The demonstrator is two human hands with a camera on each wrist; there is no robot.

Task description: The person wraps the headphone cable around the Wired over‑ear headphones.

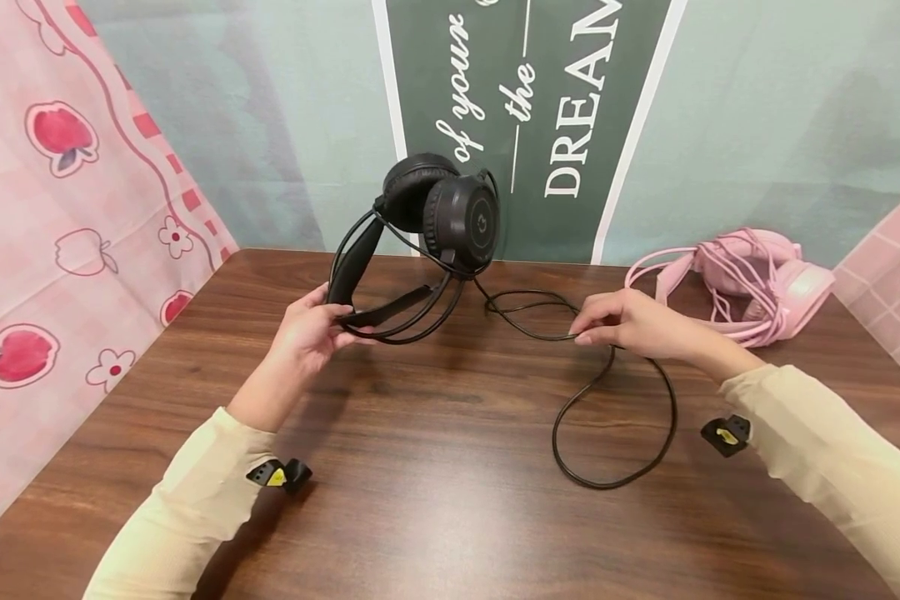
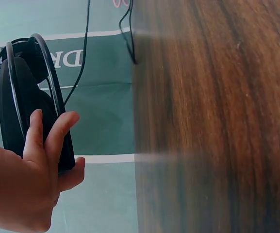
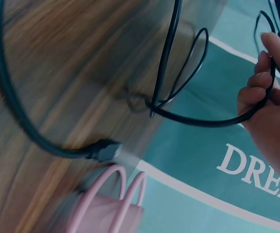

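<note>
My left hand [image 1: 311, 333] grips the headband of black over-ear headphones [image 1: 461, 221], which are tilted with both ear cups up and away from me. Loops of cord run along the band. In the left wrist view, the fingers of that hand [image 2: 38, 170] curl about the band [image 2: 21, 97]. To the right, my right hand [image 1: 630, 321] pinches the thin black cable [image 1: 525, 332] that leads from the headphones. Beyond that hand, the cable drops into a wide loop on the table. A dark plug [image 3: 105, 149] at the cable's end shows in the right wrist view.
Pink headphones [image 1: 750, 283] with their cord wound around them lie at the table's back right. A wooden table [image 1: 420, 467] spans the front. Behind it hangs a green cloth with lettering [image 1: 525, 108]; a pink patterned cloth [image 1: 60, 275] borders the left side.
</note>
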